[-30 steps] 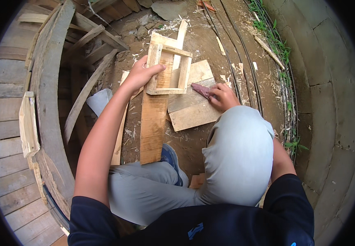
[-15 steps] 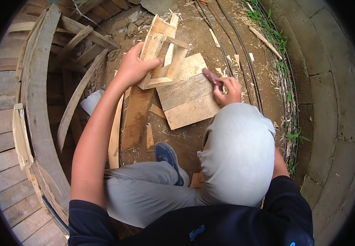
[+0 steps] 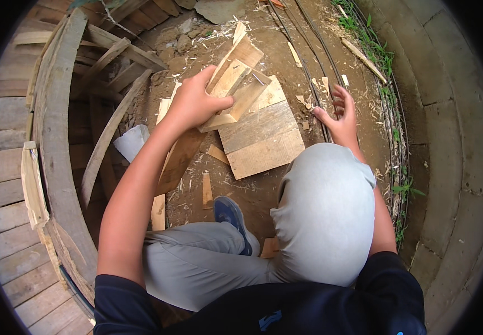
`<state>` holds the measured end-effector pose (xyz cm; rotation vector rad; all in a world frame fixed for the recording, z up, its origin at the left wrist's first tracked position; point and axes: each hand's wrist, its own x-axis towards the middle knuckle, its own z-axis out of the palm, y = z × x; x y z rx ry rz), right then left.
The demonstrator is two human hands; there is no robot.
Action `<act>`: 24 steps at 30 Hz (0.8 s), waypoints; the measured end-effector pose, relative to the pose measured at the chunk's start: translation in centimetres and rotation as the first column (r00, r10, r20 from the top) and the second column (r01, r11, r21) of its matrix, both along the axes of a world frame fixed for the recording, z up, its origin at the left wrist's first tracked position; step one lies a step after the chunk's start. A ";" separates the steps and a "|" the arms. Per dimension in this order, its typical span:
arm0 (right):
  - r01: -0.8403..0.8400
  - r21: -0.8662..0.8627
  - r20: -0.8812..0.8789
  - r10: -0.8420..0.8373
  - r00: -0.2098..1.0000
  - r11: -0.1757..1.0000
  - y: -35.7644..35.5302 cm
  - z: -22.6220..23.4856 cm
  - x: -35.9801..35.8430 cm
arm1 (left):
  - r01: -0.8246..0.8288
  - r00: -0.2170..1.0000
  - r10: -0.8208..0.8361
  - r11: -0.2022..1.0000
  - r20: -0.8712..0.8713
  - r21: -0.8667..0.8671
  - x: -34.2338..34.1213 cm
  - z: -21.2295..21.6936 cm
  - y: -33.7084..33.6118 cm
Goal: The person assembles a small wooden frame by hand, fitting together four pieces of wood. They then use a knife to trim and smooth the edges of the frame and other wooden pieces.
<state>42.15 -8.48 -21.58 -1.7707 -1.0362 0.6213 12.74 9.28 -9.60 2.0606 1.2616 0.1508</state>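
Note:
A small open wooden frame (image 3: 227,78), nailed from short pale boards, is gripped at its left side by my left hand (image 3: 197,100). It is tilted over the upper left part of a square panel of joined planks (image 3: 264,148), which lies on the ground. My right hand (image 3: 341,121) is raised to the right of the panel, near black cables. Its fingers are spread and curved, with nothing seen between them. The frame's lower left part is hidden behind my left hand.
Wood chips and scraps (image 3: 207,190) litter the dirt. Curved weathered timbers (image 3: 57,128) and a plank deck (image 3: 7,184) stand at left. Black cables (image 3: 308,72) run up the right side, beside grass and a concrete block edge (image 3: 442,123). My bent knee (image 3: 325,212) is close below the panel.
My right hand has let go of the reddish-brown piece and moved right, its fingers opening; that piece no longer shows. The frame in my left hand has shifted right and tilted.

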 end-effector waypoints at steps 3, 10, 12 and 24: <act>-0.305 0.043 0.088 0.301 0.950 0.951 2.9 5.2 0.3 | 0.088 0.996 -0.085 0.989 0.033 -0.115 0.9 0.4 -0.4; -0.660 -0.047 -0.035 0.659 0.751 0.750 7.4 6.0 -1.0 | 0.320 0.946 -0.257 0.836 0.197 -0.446 1.2 -1.7 -0.1; -0.701 -0.081 -0.182 0.681 0.710 0.709 7.4 4.7 -1.6 | 0.365 0.930 -0.276 0.773 0.244 -0.519 1.4 -2.6 0.1; -0.559 -0.092 -0.477 0.456 0.751 0.824 4.2 -3.4 -3.5 | 0.383 0.881 -0.457 0.534 0.125 -0.754 3.0 -10.8 2.6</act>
